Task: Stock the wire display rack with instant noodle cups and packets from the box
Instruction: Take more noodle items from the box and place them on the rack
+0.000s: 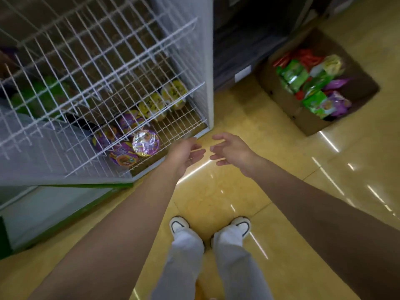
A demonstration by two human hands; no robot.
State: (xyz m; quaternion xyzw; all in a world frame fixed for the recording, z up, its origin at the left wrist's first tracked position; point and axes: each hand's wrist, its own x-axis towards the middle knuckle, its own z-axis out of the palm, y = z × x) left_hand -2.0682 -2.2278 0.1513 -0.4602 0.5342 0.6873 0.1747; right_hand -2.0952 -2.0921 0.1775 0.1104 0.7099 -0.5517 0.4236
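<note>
Beside the wire display rack [104, 79], purple cups [145, 143] lie lid-up — left hand [184, 154] and right hand [232, 151] empty, fingers loosely spread.

Glossy yellow tiled floor [216, 198], white shoes [179, 225], grey trousers [184, 256], dark cabinet [249, 40] behind.

hands [188, 153]: 2 | purple cups [145, 142]: 4 | yellow cups [174, 92]: 3 | box [311, 124]: 1 | rack [108, 61]: 1
</note>
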